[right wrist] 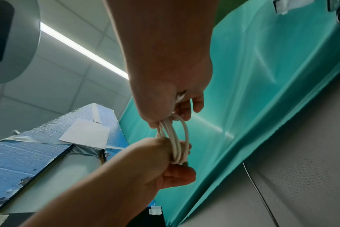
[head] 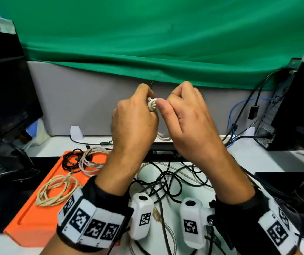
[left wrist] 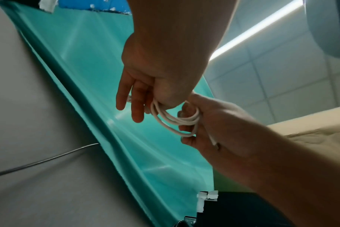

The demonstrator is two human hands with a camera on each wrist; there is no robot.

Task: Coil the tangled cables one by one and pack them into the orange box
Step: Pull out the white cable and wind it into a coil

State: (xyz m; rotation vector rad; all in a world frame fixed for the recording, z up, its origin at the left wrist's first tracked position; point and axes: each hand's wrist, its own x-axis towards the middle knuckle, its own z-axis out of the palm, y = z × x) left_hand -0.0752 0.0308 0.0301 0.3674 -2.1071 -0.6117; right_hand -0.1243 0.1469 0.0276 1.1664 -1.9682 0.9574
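Now | both hands [head: 163,115] pinch white cable coil [head: 152,105] | raised

Left hand [left wrist: 161,73] gripped one side of a white cable [left wrist: 177,121] coil, right hand [left wrist: 213,122] gripped the opposite side, two left fingers [left wrist: 138,106] extended, green cloth [left wrist: 107,92] behind the coil
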